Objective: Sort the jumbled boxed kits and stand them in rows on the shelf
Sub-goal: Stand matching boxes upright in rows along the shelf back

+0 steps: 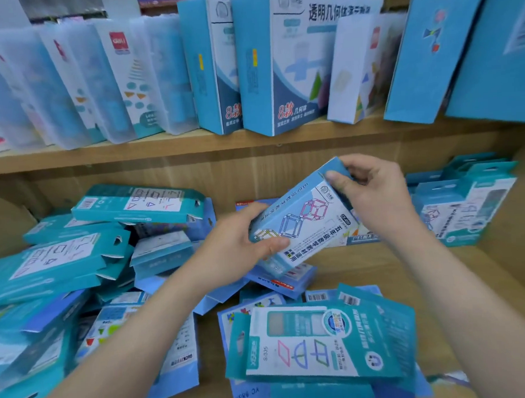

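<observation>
I hold a light-blue boxed kit with cube-frame drawings on its white face, tilted above the lower shelf. My left hand grips its lower end, thumb on the printed face. My right hand pinches its upper end. Below and to the left lie jumbled teal boxed kits, stacked at odd angles. A teal kit with shape outlines lies flat in front. A few teal kits stand at the right of the lower shelf.
The upper wooden shelf carries upright translucent cases on the left and tall blue boxes in the middle and right. A bare wooden patch of the lower shelf shows under my right forearm.
</observation>
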Available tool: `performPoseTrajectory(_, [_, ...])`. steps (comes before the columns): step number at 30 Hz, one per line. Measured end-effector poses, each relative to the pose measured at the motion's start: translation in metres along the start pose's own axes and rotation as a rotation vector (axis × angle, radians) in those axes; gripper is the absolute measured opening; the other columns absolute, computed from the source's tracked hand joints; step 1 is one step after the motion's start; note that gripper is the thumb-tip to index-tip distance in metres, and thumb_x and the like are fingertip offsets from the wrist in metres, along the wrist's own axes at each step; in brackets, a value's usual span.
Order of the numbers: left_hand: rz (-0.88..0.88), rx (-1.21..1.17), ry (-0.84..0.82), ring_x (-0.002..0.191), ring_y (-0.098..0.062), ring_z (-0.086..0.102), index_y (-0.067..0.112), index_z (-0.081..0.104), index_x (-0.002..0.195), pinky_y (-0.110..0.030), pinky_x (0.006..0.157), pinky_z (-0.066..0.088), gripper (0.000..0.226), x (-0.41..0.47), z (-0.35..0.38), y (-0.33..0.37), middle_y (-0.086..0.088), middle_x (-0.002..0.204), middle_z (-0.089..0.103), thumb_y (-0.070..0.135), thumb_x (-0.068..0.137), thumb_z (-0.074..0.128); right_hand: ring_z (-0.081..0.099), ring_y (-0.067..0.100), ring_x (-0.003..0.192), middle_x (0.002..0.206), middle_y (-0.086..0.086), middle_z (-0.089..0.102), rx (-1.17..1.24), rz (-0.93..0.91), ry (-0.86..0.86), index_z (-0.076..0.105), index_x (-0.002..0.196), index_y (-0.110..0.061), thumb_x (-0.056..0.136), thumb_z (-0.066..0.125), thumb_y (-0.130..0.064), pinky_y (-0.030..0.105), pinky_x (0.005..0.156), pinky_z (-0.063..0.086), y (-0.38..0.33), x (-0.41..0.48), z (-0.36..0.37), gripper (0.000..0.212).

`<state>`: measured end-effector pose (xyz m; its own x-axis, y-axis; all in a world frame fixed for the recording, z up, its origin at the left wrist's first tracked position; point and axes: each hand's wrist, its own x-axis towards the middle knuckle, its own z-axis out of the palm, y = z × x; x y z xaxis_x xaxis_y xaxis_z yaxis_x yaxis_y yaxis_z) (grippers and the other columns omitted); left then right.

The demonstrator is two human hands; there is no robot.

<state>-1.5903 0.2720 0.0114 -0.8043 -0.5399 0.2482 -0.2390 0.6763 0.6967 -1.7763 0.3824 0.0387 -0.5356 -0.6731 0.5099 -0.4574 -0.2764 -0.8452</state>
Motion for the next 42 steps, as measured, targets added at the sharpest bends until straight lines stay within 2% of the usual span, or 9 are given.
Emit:
performPoseTrajectory(2, [-0.019, -0.089, -0.018, 0.087, -0.007, 0.065, 0.027, 0.058, 0.104, -0.04, 0.084, 0.052, 0.04, 0.003, 0.006, -0.004, 0.012, 0.094, 0.07, 0.046, 0.073, 0.074, 0.064, 0.001, 0.069, 0.077, -0.01, 0.073, 0.052, 0.078, -0.066, 0.068, 0.088, -0.026, 0.083, 0.068, -0.024, 0.018, 0.065, 0.05, -0.003, -0.005, -0.013, 0.005])
performPoseTrajectory(7, [-0.045, -0.235, -0.033, 0.09, -0.012, 0.066, 0.028, 0.056, 0.101, -0.042, 0.086, 0.052, 0.049, 0.012, 0.029, -0.001, 0.009, 0.093, 0.069, 0.061, 0.067, 0.07, 0.068, 0.01, 0.086, 0.1, -0.005, 0.073, 0.025, 0.233, -0.247, 0.05, 0.124, -0.026, 0.071, 0.078, -0.011, 0.02, 0.07, 0.053, 0.004, -0.025, -0.043, 0.062])
performPoseTrajectory(11, [0.05, -0.091, -0.093, 0.092, -0.005, 0.061, 0.027, 0.056, 0.108, -0.032, 0.085, 0.049, 0.039, 0.027, 0.046, 0.019, 0.013, 0.099, 0.066, 0.053, 0.08, 0.065, 0.066, 0.007, 0.082, 0.089, -0.009, 0.072, -0.099, 0.155, -0.137, 0.052, 0.112, -0.036, 0.068, 0.081, -0.003, 0.016, 0.068, 0.051, 0.002, -0.029, -0.067, 0.062])
performPoseTrajectory(16, [0.158, 0.03, -0.092, 0.073, -0.007, 0.06, 0.036, 0.05, 0.111, -0.028, 0.068, 0.047, 0.038, 0.045, 0.067, 0.051, 0.015, 0.09, 0.061, 0.046, 0.079, 0.068, 0.062, 0.008, 0.086, 0.103, -0.018, 0.063, -0.472, 0.094, -0.249, 0.049, 0.109, -0.05, 0.067, 0.083, -0.008, 0.028, 0.076, 0.055, 0.003, -0.036, -0.095, 0.068])
performPoseTrajectory(21, [0.128, 0.124, -0.169, 0.068, -0.007, 0.062, 0.031, 0.05, 0.101, -0.031, 0.067, 0.049, 0.034, 0.061, 0.106, 0.071, 0.013, 0.09, 0.064, 0.044, 0.078, 0.071, 0.062, 0.007, 0.094, 0.105, -0.009, 0.063, -0.348, 0.211, -0.167, 0.043, 0.127, -0.045, 0.071, 0.081, -0.008, 0.024, 0.077, 0.054, 0.04, -0.057, -0.126, 0.078])
performPoseTrajectory(30, [-0.078, -0.063, -0.152, 0.089, -0.006, 0.066, 0.029, 0.057, 0.107, -0.041, 0.082, 0.054, 0.036, 0.107, 0.173, 0.084, 0.01, 0.098, 0.069, 0.02, 0.078, 0.076, 0.045, 0.017, 0.127, 0.146, 0.006, 0.041, -0.341, 0.577, -0.077, 0.026, 0.148, -0.018, 0.094, 0.054, -0.011, 0.024, 0.095, 0.036, 0.115, -0.073, -0.214, 0.061])
performPoseTrajectory(36, [-0.129, -0.02, -0.1, 0.092, -0.012, 0.067, 0.027, 0.055, 0.105, -0.038, 0.084, 0.054, 0.033, 0.136, 0.235, 0.109, 0.005, 0.1, 0.07, 0.025, 0.079, 0.075, 0.047, 0.006, 0.123, 0.124, -0.023, 0.052, -0.234, 0.566, -0.084, 0.044, 0.128, -0.035, 0.087, 0.054, -0.005, 0.028, 0.103, 0.037, 0.137, -0.055, -0.228, 0.052])
performPoseTrajectory(39, [-0.152, 0.093, -0.035, 0.103, -0.017, 0.063, 0.02, 0.051, 0.12, -0.033, 0.088, 0.051, 0.044, 0.143, 0.261, 0.115, 0.002, 0.113, 0.067, 0.029, 0.082, 0.071, 0.051, 0.008, 0.122, 0.128, -0.013, 0.057, -0.202, 0.548, -0.076, 0.047, 0.128, -0.037, 0.082, 0.056, -0.011, 0.041, 0.106, 0.04, 0.148, -0.049, -0.228, 0.054])
performPoseTrajectory(42, [-0.199, 0.097, 0.065, 0.109, -0.018, 0.062, 0.017, 0.045, 0.129, -0.027, 0.085, 0.047, 0.052, 0.143, 0.273, 0.116, -0.002, 0.119, 0.066, 0.022, 0.084, 0.071, 0.049, 0.01, 0.123, 0.129, -0.006, 0.055, -0.175, 0.538, -0.069, 0.045, 0.132, -0.026, 0.087, 0.053, 0.001, 0.035, 0.107, 0.039, 0.147, -0.044, -0.227, 0.053])
